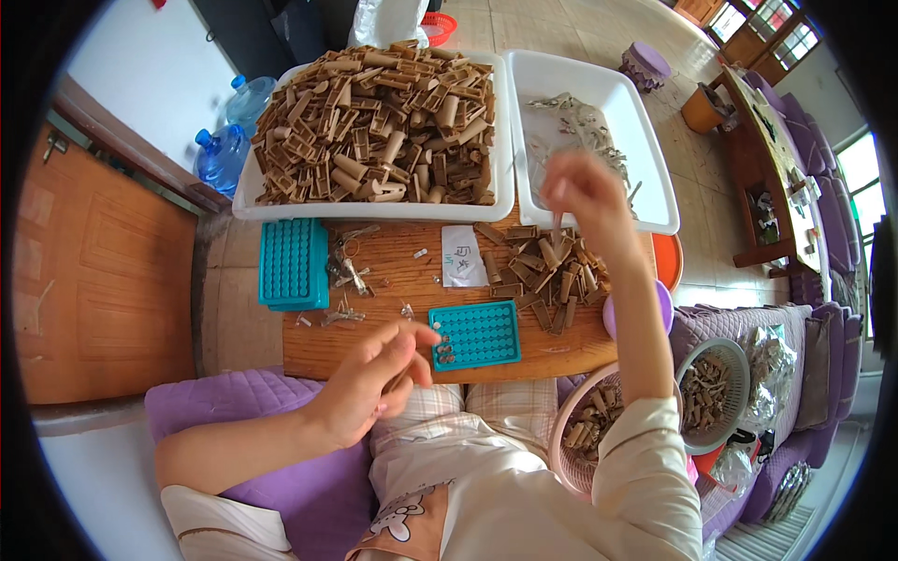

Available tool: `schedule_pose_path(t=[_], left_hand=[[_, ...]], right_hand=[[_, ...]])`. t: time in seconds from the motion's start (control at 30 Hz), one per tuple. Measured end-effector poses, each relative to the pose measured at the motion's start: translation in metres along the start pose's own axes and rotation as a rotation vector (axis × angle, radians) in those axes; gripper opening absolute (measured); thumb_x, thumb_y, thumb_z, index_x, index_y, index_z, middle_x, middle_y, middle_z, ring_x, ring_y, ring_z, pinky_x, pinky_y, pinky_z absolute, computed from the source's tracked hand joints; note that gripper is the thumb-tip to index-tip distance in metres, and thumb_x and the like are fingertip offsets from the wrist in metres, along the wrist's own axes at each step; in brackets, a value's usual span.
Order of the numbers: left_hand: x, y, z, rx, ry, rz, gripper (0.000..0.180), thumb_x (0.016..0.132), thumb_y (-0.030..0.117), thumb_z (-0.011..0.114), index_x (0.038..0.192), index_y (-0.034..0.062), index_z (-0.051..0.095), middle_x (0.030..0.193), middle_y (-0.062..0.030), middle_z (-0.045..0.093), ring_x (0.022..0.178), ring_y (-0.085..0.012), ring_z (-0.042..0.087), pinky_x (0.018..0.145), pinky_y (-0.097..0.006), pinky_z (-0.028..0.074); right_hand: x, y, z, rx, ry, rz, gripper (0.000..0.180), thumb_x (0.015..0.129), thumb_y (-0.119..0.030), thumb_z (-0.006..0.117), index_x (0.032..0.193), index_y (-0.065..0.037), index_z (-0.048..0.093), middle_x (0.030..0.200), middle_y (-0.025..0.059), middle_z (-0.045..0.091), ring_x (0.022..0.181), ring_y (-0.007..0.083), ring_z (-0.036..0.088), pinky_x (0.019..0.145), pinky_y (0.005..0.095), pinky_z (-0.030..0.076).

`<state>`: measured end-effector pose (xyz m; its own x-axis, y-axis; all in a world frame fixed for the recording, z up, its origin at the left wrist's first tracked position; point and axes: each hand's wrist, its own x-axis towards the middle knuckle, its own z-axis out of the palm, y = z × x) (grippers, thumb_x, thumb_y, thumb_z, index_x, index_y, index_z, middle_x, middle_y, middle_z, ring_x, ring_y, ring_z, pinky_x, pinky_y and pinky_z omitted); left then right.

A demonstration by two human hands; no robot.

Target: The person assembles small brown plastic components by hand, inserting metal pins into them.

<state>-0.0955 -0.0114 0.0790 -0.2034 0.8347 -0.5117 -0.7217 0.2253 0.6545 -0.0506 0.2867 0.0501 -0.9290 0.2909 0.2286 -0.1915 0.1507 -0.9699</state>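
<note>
My left hand [369, 383] is closed at the left side of the small teal tray [491, 360], its fingers curled round a brown plastic piece [399, 381] that shows only in part. The tray has rows of round pits, and a few small pieces [445, 353] sit at its left end. Raised over the right of the table, my right hand [587, 192] is blurred, with its fingers pinched. A thin pale thing seems to hang below them, too smeared to name. Beneath it lies a loose pile of brown plastic pieces [547, 271], some like half tubes.
Behind the table stand a white tub [374, 211] heaped with brown pieces and another white tub [655, 201] with clear and metallic bits. Stacked teal trays [295, 266] and a paper slip [462, 256] lie on the table [402, 360]. Baskets [571, 458] of parts stand at my right.
</note>
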Motion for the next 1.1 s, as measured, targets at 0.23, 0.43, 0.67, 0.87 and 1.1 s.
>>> schedule_pose_path(t=[0.23,0.43,0.67,0.87,1.1], left_hand=[[-0.003,0.008,0.009,0.633,0.259,0.418,0.028,0.078,0.026,0.065,0.087,0.0012,0.057,0.074,0.0013,0.054,0.059,-0.0016,0.046,0.051,-0.016,0.035],[-0.008,0.008,0.011,1.081,0.228,0.733,0.022,0.076,0.015,0.065,0.092,0.0028,0.057,0.076,-0.0046,0.061,0.062,-0.0076,0.057,0.051,-0.021,0.045],[-0.004,0.001,0.008,1.011,0.244,0.82,0.023,0.074,0.01,0.066,0.094,0.0039,0.057,0.083,-0.0082,0.063,0.067,-0.0143,0.062,0.055,-0.024,0.049],[-0.005,0.001,0.004,1.046,0.263,0.787,0.022,0.073,0.011,0.066,0.092,0.0029,0.058,0.083,-0.0084,0.063,0.069,-0.0154,0.063,0.059,-0.024,0.049],[0.0,0.0,-0.001,1.092,0.217,0.765,0.024,0.075,0.017,0.065,0.092,0.0018,0.058,0.079,-0.0085,0.062,0.062,-0.0134,0.058,0.053,-0.023,0.045]], right_hand=[[-0.097,-0.036,0.106,-0.523,-0.106,-0.508,0.02,0.068,0.0,0.063,0.087,-0.004,0.057,0.076,0.0045,0.059,0.059,0.0188,0.053,0.057,0.0301,0.043],[-0.115,-0.034,0.126,-0.318,0.151,-0.202,0.022,0.067,0.002,0.066,0.087,-0.003,0.058,0.076,0.0059,0.059,0.058,0.0146,0.054,0.049,0.026,0.042],[-0.126,-0.028,0.155,-0.092,0.48,-0.16,0.025,0.069,0.007,0.063,0.093,0.0,0.061,0.076,0.0081,0.06,0.057,0.0106,0.053,0.046,0.0208,0.04],[-0.122,-0.029,0.153,-0.198,0.379,-0.215,0.034,0.069,0.007,0.062,0.101,-0.002,0.06,0.076,0.0081,0.058,0.061,0.0131,0.053,0.053,0.0218,0.043],[-0.119,-0.038,0.144,-0.254,0.285,-0.127,0.034,0.067,0.003,0.067,0.1,-0.003,0.061,0.077,0.0066,0.057,0.059,0.0124,0.053,0.05,0.022,0.042]])
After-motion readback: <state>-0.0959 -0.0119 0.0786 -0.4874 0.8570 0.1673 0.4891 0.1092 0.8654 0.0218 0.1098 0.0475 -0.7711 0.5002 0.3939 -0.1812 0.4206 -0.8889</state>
